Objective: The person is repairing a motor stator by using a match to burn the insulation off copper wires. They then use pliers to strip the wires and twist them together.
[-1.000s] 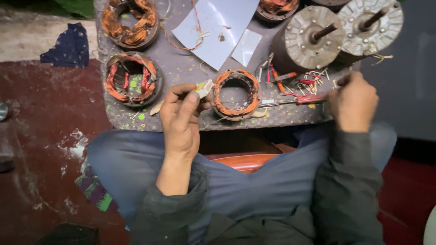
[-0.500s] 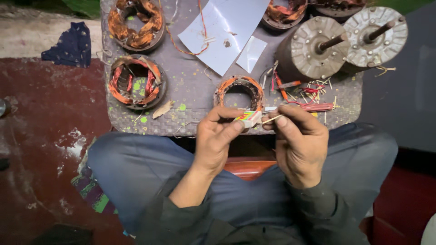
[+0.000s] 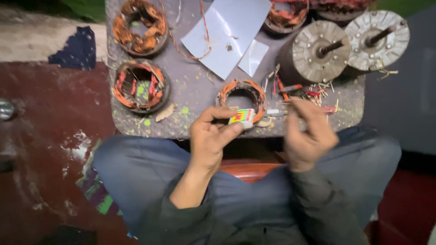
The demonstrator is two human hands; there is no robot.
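My left hand (image 3: 212, 136) holds a small colourful matchbox-like box (image 3: 242, 117) between thumb and fingers, just in front of a round copper-wound motor stator (image 3: 240, 92) on the grey speckled board (image 3: 195, 90). My right hand (image 3: 308, 134) is blurred by motion. It hovers to the right of the box over the board's near edge, with its fingertips pinched together. Blur hides whatever is between them. Both hands are over my lap in blue trousers.
More wound stators (image 3: 141, 86) (image 3: 138, 27) lie at the board's left. Two round metal motor bodies with shafts (image 3: 313, 52) (image 3: 374, 38) stand at the right, with small red-tipped sticks (image 3: 320, 90) scattered near them. White paper sheets (image 3: 231, 31) lie in the middle back.
A second ago the hands were apart, the right one reaching at the board's right side. They then met at the box, and now my right hand has swung away to the right.
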